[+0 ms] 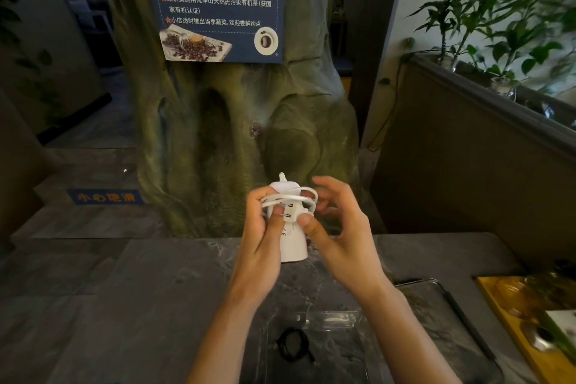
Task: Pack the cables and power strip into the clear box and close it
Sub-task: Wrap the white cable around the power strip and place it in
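I hold a white power strip (293, 243) upright above the table, its white cord (290, 198) looped around its upper end and the plug (289, 213) lying against its face. My left hand (261, 246) grips the strip from the left, fingers curled over the cord. My right hand (339, 234) pinches the plug end with the thumb, the other fingers spread behind. Below my hands the clear box (330, 319) stands open on the table with a coiled black cable (293, 344) inside. The clear lid (448, 305) lies to its right.
The grey stone table (140, 305) carries a yellow tea tray (511, 321) with glass cups at the right edge. A sculpted tree trunk (243, 134) with a menu poster rises behind the table. A bench back and plants are on the right.
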The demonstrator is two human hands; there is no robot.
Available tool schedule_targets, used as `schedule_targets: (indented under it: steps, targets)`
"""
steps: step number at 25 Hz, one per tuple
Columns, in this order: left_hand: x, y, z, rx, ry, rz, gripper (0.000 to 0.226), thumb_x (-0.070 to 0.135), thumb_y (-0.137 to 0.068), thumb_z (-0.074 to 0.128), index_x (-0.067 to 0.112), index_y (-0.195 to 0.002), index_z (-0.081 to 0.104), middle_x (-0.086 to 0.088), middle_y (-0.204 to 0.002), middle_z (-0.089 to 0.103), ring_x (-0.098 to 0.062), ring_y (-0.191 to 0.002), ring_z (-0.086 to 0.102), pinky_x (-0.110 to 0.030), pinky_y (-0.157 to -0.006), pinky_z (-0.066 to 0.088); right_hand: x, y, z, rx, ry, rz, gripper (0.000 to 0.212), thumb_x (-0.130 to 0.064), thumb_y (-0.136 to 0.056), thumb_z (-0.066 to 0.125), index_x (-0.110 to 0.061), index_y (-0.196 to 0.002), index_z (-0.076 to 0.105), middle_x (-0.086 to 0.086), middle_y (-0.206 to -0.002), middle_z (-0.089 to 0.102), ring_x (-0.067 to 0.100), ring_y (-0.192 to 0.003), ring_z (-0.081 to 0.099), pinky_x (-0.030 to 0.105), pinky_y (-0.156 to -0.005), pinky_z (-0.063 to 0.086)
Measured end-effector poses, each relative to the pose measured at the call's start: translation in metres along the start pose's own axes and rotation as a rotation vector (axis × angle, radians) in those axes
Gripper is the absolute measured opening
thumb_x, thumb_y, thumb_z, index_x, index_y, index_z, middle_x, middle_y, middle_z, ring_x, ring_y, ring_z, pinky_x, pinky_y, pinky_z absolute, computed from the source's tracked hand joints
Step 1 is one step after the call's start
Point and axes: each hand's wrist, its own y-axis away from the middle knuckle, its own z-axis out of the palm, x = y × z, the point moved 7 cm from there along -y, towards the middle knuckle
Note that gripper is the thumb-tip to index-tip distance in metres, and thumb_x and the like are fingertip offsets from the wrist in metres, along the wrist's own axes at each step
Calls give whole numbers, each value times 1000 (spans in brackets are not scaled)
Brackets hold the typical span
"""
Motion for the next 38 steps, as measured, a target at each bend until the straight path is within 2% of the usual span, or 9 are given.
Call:
schedule_targets:
  steps: [6, 10, 14, 20, 25, 27, 31, 35, 38]
  targets:
    - [-4, 5, 2, -12, -18, -38, 27, 24, -102, 37, 49, -104, 48, 27, -97, 62, 6, -83, 61, -18, -67, 50, -10, -4, -1, -74, 190, -54, 36, -31, -90, 66, -43, -122, 55, -19, -111, 60, 12, -107, 56, 37, -86, 53]
    - [0, 7, 3, -26, 19, -17, 22, 44, -97, 32, 32, -105, 50, 20, -88, 62, 4, -73, 57, -17, -61, 47, -11, -5, -2, -108, 265, -58, 30, -33, -89, 67, -39, -117, 61, -12, -105, 60, 8, -101, 55, 22, -81, 50]
    - [-5, 6, 5, -52, 53, -66, 24, 44, -96, 37, 27, -99, 53, 7, -88, 61, -8, -76, 55, -26, -63, 47, -11, -4, 0, -164, 176, -35, 27, -21, -87, 71, -34, -111, 66, -3, -103, 63, 7, -96, 60, 11, -75, 50]
    - [-13, 8, 10, -81, 352, -163, 29, 41, -91, 52, 14, -101, 56, -5, -93, 63, -16, -82, 58, -28, -66, 50, -18, -9, -4, -206, 304, -104, 22, -25, -87, 71, -32, -108, 67, -12, -96, 61, 9, -89, 59, 25, -75, 53]
    - [-15, 6, 9, -103, 379, -195, 5, 23, -89, 60, 20, -91, 63, -3, -88, 67, -12, -80, 61, -27, -68, 49, -17, -7, -4, -285, 205, -40, 25, -32, -84, 71, -26, -108, 68, -7, -98, 64, 15, -91, 64, 39, -77, 56]
    - [-13, 5, 8, -110, 313, -159, 3, 24, -90, 62, 24, -92, 64, -2, -92, 68, -12, -83, 62, -29, -71, 49, -15, -7, -5, -281, 185, -34, 24, -29, -85, 73, -23, -107, 68, -7, -98, 65, 16, -89, 65, 39, -75, 57]
    - [-10, 6, 9, -121, 208, -57, 26, 34, -86, 61, 21, -109, 58, -11, -119, 62, -27, -110, 60, -41, -89, 49, -15, -7, -7, -183, 107, 5, 23, -19, -84, 75, -20, -105, 66, -5, -93, 68, 18, -85, 67, 39, -71, 57]
    - [-8, 6, 12, -137, 295, -60, 11, 26, -90, 59, 27, -101, 59, -5, -105, 65, -18, -98, 61, -33, -80, 49, -19, -5, -6, -120, 101, -33, 23, -20, -85, 73, -25, -106, 64, -4, -95, 67, 17, -87, 66, 39, -71, 57]
    - [-11, 7, 11, -153, 428, -117, 16, 15, -90, 53, 26, -98, 62, -5, -102, 66, -15, -94, 63, -26, -75, 52, -24, -4, -4, -119, 166, -83, 24, -21, -85, 72, -27, -108, 66, -6, -95, 65, 14, -87, 63, 30, -71, 56]
